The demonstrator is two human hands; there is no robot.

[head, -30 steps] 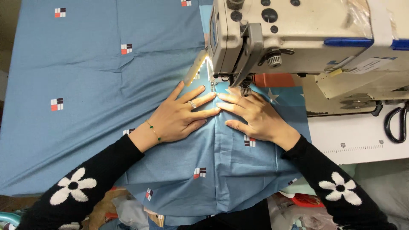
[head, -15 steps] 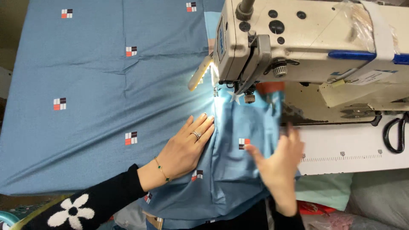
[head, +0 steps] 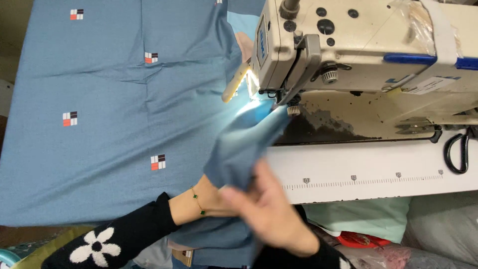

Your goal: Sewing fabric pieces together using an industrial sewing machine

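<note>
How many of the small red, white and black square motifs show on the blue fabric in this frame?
4 whole motifs on the blue fabric: top left, upper middle, left, lower middle. A fifth is cut off at the top edge; folds may hide more.

Blue fabric (head: 239,144) under sewing machine (head: 358,50)

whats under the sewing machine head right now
Under the sewing machine head, a lit fold of blue fabric runs up to the needle area, over a dark, worn machine bed. The needle and presser foot are mostly hidden by the head and the cloth.
</note>
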